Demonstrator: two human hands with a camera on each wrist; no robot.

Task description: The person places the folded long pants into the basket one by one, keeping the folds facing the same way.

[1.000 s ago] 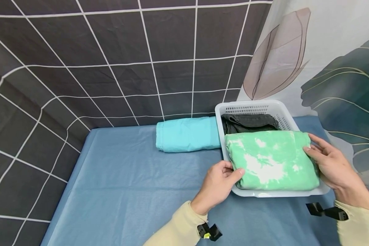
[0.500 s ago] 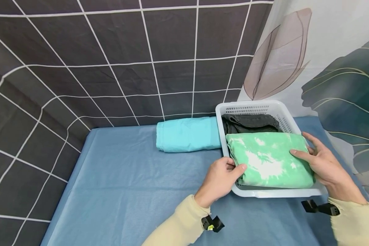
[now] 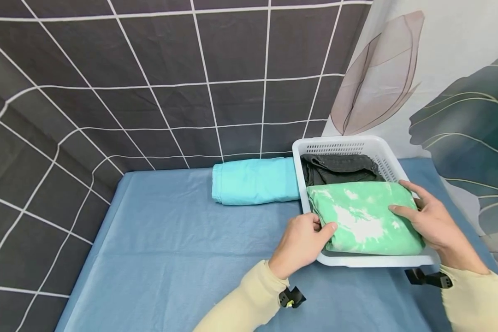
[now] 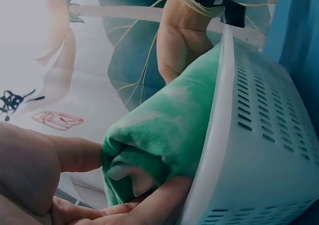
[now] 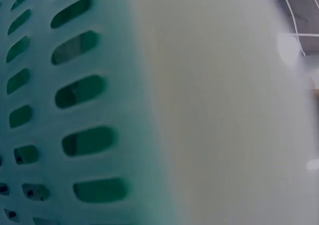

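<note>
A folded green-and-white tie-dye garment [image 3: 361, 216] lies in the front part of a white plastic basket [image 3: 377, 261]. My left hand [image 3: 300, 242] pinches its left end, thumb on top. In the left wrist view the garment's rolled folds [image 4: 149, 150] show between thumb and fingers, just inside the basket wall. At the opposite end my right hand [image 3: 435, 221] grips the garment, thumb on its upper face; its lower fingers are hidden. Behind it in the basket sits a folded dark garment [image 3: 338, 168]. The right wrist view is filled by the slotted basket wall [image 5: 40, 105].
A folded turquoise cloth [image 3: 255, 181] lies against the basket's left side. Blue sheeting [image 3: 162, 240] covers the table, which meets a dark gridded curtain [image 3: 170, 87] at the back and left. A leaf-patterned curtain [image 3: 477, 129] hangs on the right.
The garment's right end has moved left and its front edge has drawn back from the basket's front rim. My right hand has shifted left with it; my left hand has moved slightly right.
</note>
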